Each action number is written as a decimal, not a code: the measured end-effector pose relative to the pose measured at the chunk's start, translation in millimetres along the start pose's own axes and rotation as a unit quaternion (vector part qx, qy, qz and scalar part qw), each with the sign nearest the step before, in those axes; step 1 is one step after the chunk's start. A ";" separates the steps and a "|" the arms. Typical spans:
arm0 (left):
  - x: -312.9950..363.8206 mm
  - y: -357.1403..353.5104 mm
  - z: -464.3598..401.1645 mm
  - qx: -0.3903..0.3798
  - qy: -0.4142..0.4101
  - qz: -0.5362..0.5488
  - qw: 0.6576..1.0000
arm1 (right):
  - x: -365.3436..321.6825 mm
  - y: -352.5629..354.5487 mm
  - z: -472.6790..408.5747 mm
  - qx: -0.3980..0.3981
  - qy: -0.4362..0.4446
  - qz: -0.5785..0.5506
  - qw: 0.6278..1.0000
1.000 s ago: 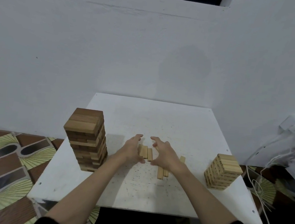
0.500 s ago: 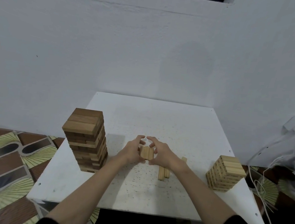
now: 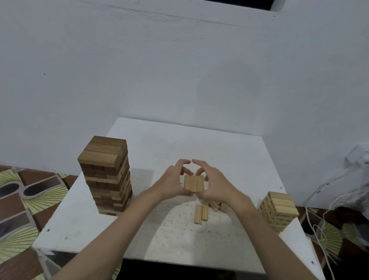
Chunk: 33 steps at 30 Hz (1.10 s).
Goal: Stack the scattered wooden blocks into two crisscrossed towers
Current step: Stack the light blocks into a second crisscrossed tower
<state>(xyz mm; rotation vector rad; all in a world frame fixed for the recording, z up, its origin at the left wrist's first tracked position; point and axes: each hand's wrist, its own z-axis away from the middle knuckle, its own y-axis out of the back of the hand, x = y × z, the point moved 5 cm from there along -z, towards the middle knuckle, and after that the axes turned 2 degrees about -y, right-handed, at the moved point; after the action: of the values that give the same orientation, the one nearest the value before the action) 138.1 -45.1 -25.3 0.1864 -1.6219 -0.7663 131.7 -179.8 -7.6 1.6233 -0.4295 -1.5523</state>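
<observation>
Hands, left (image 3: 170, 183) and right (image 3: 216, 185), pinched three light blocks (image 3: 193, 183) between them, long axes toward the table's (image 3: 170, 239) far edge; short tower (image 3: 278, 211) nearer the right hand.

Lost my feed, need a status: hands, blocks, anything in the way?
Left hand and right hand together clamp a row of three pale blocks. Pale tower right, dark tower left. Loose blocks below; path clear.
</observation>
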 end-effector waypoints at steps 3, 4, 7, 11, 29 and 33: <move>34.4 -1.9 -1.6 -0.003 -0.037 0.010 0.999 | -4.5 34.1 20.8 0.017 0.012 0.017 1.000; 47.1 -4.2 -2.1 -0.004 -0.051 0.011 0.999 | -3.2 45.6 28.8 0.026 0.013 0.019 0.999; 78.8 -11.3 -3.6 0.001 -0.086 0.024 0.996 | 4.0 75.4 49.3 0.047 0.010 0.014 0.999; 115.6 -32.2 -6.1 0.005 -0.114 0.041 0.993 | 18.6 110.0 78.4 0.060 -0.001 0.021 0.998; 166.9 -129.8 -10.3 -0.025 -0.091 0.057 0.994 | 98.0 144.6 137.4 0.045 -0.088 -0.020 0.995; 164.6 -135.2 -10.4 -0.022 -0.083 0.050 0.995 | 105.8 141.0 137.4 0.038 -0.089 -0.019 0.995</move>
<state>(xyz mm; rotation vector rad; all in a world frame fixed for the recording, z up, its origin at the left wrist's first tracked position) 71.5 -239.2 32.7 0.0093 -1.7562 -0.7563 62.4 -386.2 42.9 1.5632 -0.5616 -1.7370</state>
